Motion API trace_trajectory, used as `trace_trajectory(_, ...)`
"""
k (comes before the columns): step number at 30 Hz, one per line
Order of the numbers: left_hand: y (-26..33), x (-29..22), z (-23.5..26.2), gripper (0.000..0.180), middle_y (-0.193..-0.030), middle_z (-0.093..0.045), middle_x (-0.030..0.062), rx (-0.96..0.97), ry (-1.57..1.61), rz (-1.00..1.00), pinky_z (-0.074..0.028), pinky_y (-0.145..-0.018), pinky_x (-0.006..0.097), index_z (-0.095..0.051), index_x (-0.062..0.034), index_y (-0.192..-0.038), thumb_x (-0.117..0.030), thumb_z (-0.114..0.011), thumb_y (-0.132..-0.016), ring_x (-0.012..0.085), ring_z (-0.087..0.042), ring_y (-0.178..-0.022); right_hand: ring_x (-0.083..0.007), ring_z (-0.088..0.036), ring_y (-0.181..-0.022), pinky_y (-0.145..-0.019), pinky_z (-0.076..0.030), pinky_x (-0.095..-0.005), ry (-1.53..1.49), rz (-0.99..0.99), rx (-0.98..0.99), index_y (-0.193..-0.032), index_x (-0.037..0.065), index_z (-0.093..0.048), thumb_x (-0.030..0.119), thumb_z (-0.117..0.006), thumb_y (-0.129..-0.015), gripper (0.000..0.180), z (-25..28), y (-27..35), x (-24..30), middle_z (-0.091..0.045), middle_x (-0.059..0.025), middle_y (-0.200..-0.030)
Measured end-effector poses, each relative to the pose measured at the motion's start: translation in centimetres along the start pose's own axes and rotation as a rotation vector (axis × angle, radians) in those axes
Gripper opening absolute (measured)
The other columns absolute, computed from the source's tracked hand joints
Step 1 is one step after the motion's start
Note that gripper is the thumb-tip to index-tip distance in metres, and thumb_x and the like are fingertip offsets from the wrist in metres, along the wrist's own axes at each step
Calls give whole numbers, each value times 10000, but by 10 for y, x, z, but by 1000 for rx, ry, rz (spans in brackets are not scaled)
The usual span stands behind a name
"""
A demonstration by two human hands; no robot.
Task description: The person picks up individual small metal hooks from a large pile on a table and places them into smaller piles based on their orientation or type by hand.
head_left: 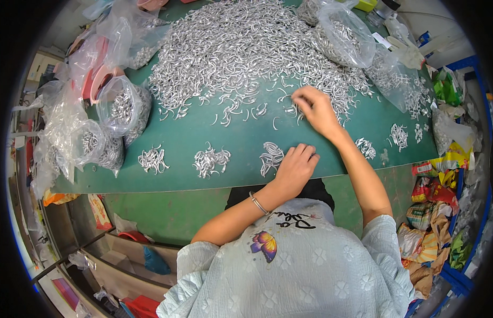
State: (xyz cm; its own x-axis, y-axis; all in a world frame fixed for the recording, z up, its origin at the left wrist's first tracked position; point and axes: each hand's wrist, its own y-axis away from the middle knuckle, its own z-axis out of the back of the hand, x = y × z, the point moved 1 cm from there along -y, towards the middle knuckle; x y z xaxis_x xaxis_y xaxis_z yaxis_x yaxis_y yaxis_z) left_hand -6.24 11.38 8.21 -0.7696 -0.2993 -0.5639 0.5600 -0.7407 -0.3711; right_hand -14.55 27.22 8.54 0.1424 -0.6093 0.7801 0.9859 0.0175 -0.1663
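A large heap of small curved silvery metal pieces (230, 47) spreads over the green table (193, 132). My right hand (318, 110) is at the heap's near edge, thumb and fingers curled together among loose pieces; whatever lies between the fingertips is hidden. Close to the table's front edge, my left hand (297, 168) has its fingers bent inward, and its grip is hidden too. Just left of it lies a small pile of the curved pieces (271, 158). Two similar piles, a middle pile (210, 161) and a left pile (153, 159), sit farther left.
Clear plastic bags of metal pieces, one bag (124, 108) among them, crowd the left side. Another filled bag (344, 34) stands at the far right. More small piles (399, 137) lie right of my right forearm. A blue-framed rack (458, 281) with colourful packages stands beyond the table's right.
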Motion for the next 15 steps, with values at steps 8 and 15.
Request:
trace_trajectory(8,0,0,1,346,-1065,-547,139,9,9,6,-420,-801,366,-604,28,-1053,10,-557,-711,296,-518,-989,-308,-547,-1014,-925,-413,-399,366,87,-254,-976,38,-659,51,-679,-798,179,25,-19,11,-634,-94,-1029)
trace_trajectory(15,0,0,-1,337,-1071,-544,139,15,3,6,-417,-810,365,-605,28,-1052,2,-560,-719,292,-513,-1003,-257,-517,-982,-860,-368,-384,582,165,-77,-867,57,-655,101,-721,-765,129,-7,-22,4,-594,-58,-984)
